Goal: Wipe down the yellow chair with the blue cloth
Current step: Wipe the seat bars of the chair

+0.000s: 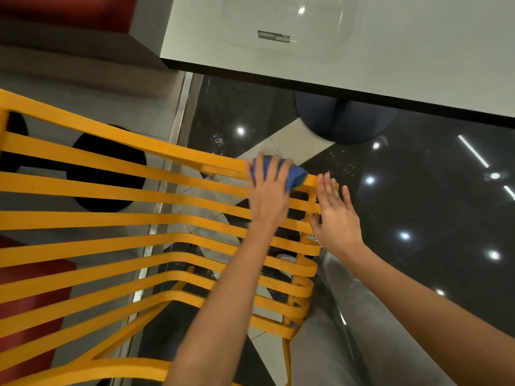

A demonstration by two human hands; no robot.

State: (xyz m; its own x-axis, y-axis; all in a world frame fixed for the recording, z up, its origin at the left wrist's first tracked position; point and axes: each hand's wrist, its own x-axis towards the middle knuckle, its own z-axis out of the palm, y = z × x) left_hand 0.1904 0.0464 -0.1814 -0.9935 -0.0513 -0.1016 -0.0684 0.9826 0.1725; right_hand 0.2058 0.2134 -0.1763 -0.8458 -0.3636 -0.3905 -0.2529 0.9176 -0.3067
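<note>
Left hand [269,190] fingers flat, pressing folded blue cloth [292,174] on yellow slatted metal chair [117,218] top-rail corner. Right hand [335,218] released beside corner. Keep pressure even, follow each slat.

Chair [117,218]: solid yellow-orange slats, no pattern; cloth [292,174]: plain mid-blue. Floor [418,190]: glossy black with fine white speckle and bright white light reflections, cut by pale grey-white angular tiles, plus a steel strip [178,118] and a grey area with black round spots [108,168] on the left. Table [390,51]: off-white top, black edge, dark navy base [345,121]; red blocks [30,296] at left, trouser leg [334,316] grey
</note>
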